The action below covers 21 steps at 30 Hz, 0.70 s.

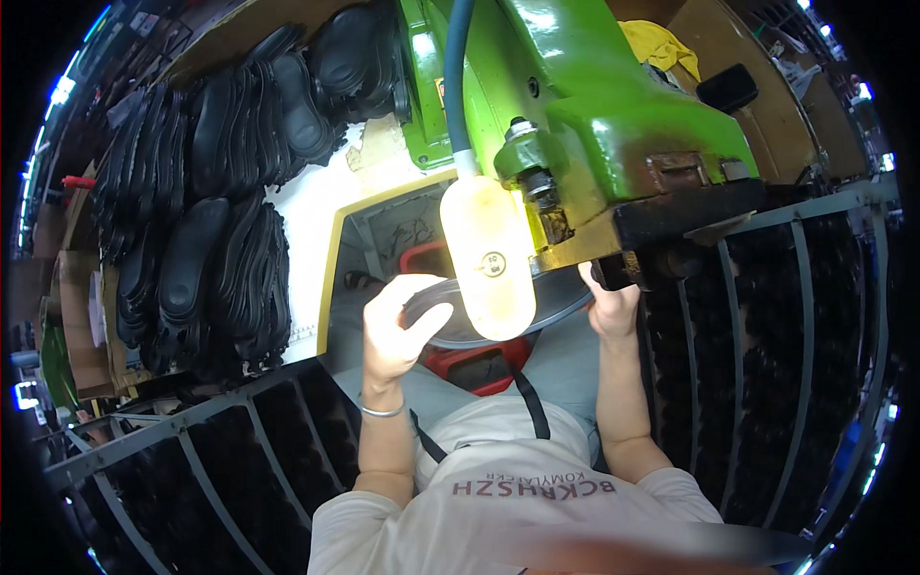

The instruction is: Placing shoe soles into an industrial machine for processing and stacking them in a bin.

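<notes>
Both of my hands grip a black shoe sole (559, 299) by its two ends, at the head of a green trimming machine (594, 115). My left hand (391, 331) wraps round the left end, thumb on top. At the right end, my right hand (613, 305) pinches the sole close under the machine's dark metal head (685, 216). A glowing oval lamp (489, 259) on a grey-blue hose hangs in front and hides the sole's middle. Where the sole meets the machine cannot be made out.
Stacks of black soles (230, 144) cover the white table (307, 230) on the left. Metal racks (182, 460) holding dark things stand on both sides. A red stool (470, 369) is between my legs. A cardboard box (767, 125) with a yellow cloth (661, 46) stands behind the machine.
</notes>
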{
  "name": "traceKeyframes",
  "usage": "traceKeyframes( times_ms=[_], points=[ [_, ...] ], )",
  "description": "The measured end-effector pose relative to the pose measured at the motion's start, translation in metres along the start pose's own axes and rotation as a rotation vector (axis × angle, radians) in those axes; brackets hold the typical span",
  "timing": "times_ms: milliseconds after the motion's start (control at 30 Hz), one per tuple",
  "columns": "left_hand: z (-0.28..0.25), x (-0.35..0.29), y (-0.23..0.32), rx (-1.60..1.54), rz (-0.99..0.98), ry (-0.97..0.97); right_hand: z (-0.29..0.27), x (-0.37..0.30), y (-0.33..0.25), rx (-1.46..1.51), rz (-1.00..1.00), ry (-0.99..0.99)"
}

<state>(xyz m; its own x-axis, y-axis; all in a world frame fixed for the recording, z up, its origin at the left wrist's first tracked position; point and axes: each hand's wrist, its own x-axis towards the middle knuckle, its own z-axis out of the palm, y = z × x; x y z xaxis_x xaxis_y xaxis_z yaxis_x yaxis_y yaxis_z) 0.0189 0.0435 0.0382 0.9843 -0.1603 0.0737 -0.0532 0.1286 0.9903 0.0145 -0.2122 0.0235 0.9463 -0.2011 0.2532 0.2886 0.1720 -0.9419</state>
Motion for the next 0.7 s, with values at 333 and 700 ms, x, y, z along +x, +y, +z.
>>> traceKeyframes(
  times_ms=[333, 700],
  points=[
    [0.013, -0.03, -0.036, 0.13, -0.174, -0.347, 0.031, -0.002, 0.003, 0.11, 0.103, -0.083],
    [0.096, -0.008, -0.039, 0.359, 0.096, 0.07, -0.009, -0.131, 0.024, 0.076, 0.592, -0.141]
  ],
)
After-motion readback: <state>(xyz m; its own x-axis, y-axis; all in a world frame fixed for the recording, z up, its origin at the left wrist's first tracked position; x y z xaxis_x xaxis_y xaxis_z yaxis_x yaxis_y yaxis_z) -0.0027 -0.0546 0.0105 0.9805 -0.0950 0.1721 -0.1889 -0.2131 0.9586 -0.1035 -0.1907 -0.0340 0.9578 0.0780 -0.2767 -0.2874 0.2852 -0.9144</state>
